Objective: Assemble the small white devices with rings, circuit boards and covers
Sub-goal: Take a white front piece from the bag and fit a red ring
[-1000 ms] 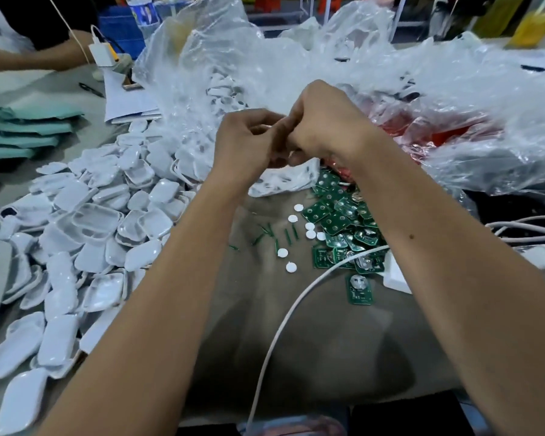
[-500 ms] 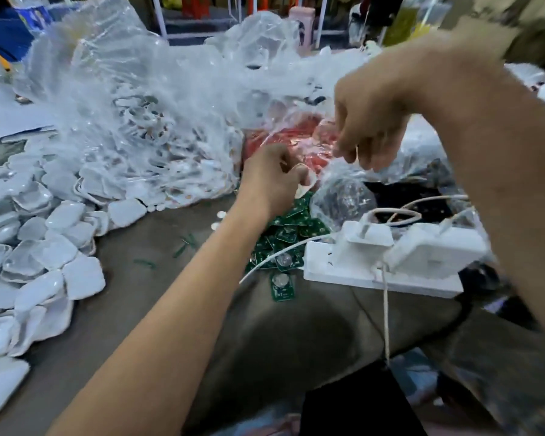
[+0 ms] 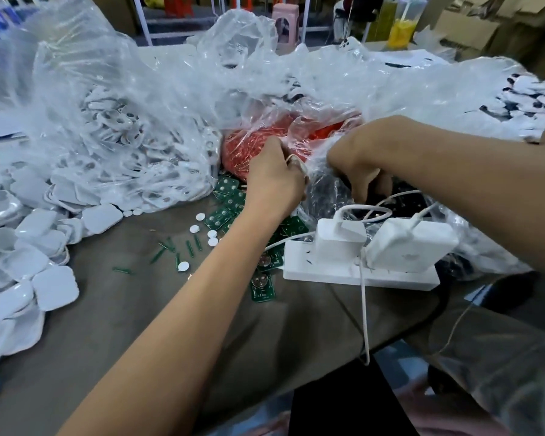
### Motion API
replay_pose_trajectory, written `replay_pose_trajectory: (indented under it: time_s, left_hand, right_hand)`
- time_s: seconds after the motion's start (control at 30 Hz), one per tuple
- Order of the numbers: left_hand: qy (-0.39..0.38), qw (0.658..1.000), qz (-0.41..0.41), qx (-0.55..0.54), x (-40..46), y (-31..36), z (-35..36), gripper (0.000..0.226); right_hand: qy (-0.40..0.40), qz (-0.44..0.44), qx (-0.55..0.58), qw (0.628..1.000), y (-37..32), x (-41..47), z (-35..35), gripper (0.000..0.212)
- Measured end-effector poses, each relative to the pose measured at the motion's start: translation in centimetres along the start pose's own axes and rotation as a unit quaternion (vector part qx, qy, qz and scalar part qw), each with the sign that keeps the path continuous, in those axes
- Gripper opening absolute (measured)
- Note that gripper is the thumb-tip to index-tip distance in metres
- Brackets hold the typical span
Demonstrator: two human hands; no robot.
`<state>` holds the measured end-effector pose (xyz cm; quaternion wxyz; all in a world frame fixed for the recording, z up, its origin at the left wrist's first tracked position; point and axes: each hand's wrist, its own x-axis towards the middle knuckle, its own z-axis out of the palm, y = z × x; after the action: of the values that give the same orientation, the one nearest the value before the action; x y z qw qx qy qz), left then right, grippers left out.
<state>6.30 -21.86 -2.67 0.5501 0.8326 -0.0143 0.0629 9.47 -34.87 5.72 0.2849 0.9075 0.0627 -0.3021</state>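
Left hand (image 3: 272, 180) clenched around small white device (image 3: 294, 161) beside red bag (image 3: 249, 146). Right hand (image 3: 357, 158) reaching into clear plastic bag (image 3: 324, 180), fingers (image 3: 361, 190) curled downward; cannot tell whether grasping anything. Circuit boards (image 3: 224, 215) scattered on bench (image 3: 123, 309) under left wrist.

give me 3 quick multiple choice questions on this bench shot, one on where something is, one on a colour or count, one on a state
1. Where do the loose green circuit boards lie?
A. on the power strip
B. on the table beside the left wrist
C. in the yellow drink

2. How many chargers are plugged into the power strip?
A. none
B. two
C. five

3. What is the left hand doing?
A. lying flat on the table
B. pressing the power strip
C. holding a small white piece

Answers: 1 B, the boards are scattered on the table around the wrist; 2 B, two white blocks with cables stand on it; 3 C, its fingers are curled round the white piece.
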Motion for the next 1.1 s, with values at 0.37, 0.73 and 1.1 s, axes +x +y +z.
replay_pose_trajectory:
  time_s: [0.37, 0.73, 1.1]
  left_hand:
    - [0.066, 0.989, 0.067, 0.110, 0.6, 0.8, 0.1, 0.033]
    - [0.018, 0.942, 0.164, 0.291, 1.6, -0.3, -0.9, 0.030]
    - [0.057, 0.947, 0.173, 0.263, 1.0, 0.3, -0.7, 0.026]
  right_hand:
    - [-0.003, -0.042, 0.240, 0.970, 0.6, 2.4, 0.9, 0.019]
    - [-0.038, -0.077, 0.348, 0.933, 3.1, 2.7, 0.9, 0.011]
    - [-0.032, -0.107, 0.329, 0.938, 3.8, 0.5, -2.0, 0.024]
